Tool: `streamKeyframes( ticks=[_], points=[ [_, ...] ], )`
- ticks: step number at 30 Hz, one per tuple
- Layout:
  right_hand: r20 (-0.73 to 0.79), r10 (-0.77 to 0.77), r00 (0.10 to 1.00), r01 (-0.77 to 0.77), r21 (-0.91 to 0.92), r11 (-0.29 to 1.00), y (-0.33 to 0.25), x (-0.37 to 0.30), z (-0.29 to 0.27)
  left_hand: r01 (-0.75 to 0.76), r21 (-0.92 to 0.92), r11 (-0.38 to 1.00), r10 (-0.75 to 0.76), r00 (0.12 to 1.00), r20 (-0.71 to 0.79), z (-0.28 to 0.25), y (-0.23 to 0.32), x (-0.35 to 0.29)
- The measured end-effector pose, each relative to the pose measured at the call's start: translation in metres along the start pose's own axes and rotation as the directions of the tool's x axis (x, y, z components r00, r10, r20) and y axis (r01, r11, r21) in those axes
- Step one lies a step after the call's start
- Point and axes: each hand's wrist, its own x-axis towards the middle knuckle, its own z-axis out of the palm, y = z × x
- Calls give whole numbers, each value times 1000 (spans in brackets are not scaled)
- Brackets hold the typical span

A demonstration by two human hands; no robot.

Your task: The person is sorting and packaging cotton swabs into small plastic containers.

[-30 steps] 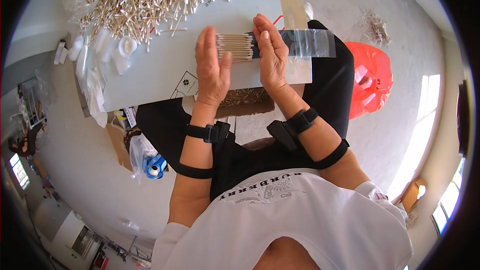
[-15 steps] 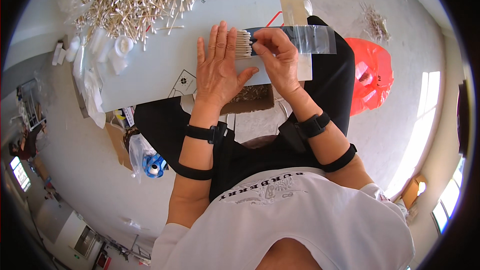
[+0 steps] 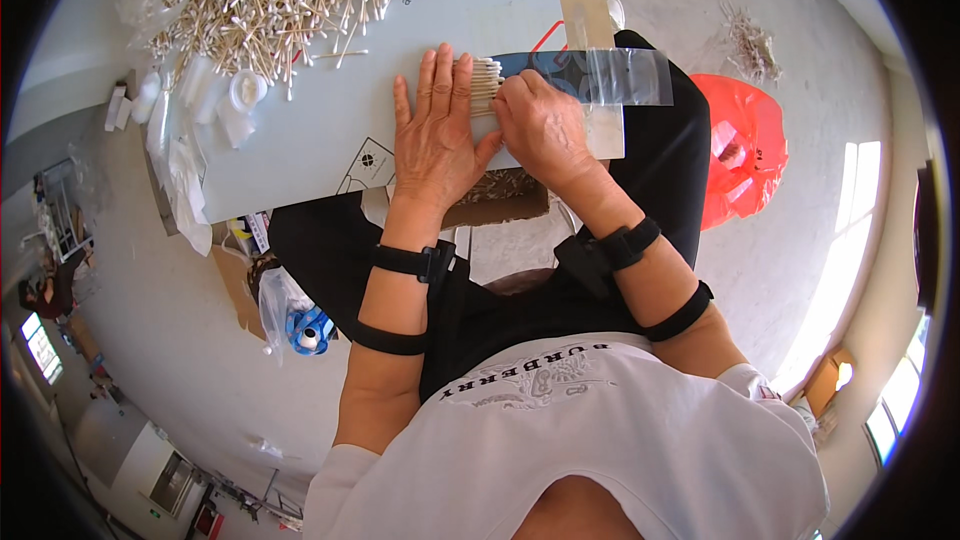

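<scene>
A row of cotton swabs point(image 3: 486, 72) lies side by side on the pale board point(image 3: 310, 135), white tips toward the right. My left hand point(image 3: 436, 130) rests flat over their left part, fingers stretched out and thumb apart. Against the tips at the row's near right end, my right hand point(image 3: 543, 125) is closed with its fingers curled in; anything inside the pinch is hidden. Just beyond my right hand lies a flat plastic packet point(image 3: 565, 68), dark blue with a clear right end that overhangs the board's edge.
A big heap of loose cotton swabs point(image 3: 270, 0) covers the far left. Near it are a tape roll point(image 3: 247, 92) and crumpled clear plastic point(image 3: 180, 170). An open cardboard box point(image 3: 505, 212) sits below the board's near edge. A red plastic bag point(image 3: 740, 150) stands right on the floor.
My right hand has drawn slightly left and nearer, from the packet's opening to the swab tips, and its fingers have curled in. More of the packet shows. My left hand has barely moved.
</scene>
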Motion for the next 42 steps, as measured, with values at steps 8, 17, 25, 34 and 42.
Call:
streamKeyframes(
  ticks=[8,17,25,34,42],
  points=[
    [-30,291,956,-259,379,889,-2,7,-6,-24,7,1000,24,999,-24,2,0,-1],
    [-260,365,894,-12,801,599,-13,13,28,-99,-911,401,-414,867,-277,21,6,22],
    [-158,177,972,-46,607,793,4,11,-1,-45,-711,702,-239,925,-294,8,-16,9],
    [50,-327,944,329,-59,942,26,-3,-18,-71,42,997,68,996,64,-5,-3,-6],
    [-263,77,962,-73,24,997,32,-6,-46,-18,46,999,15,997,71,1,6,-5]
  ],
)
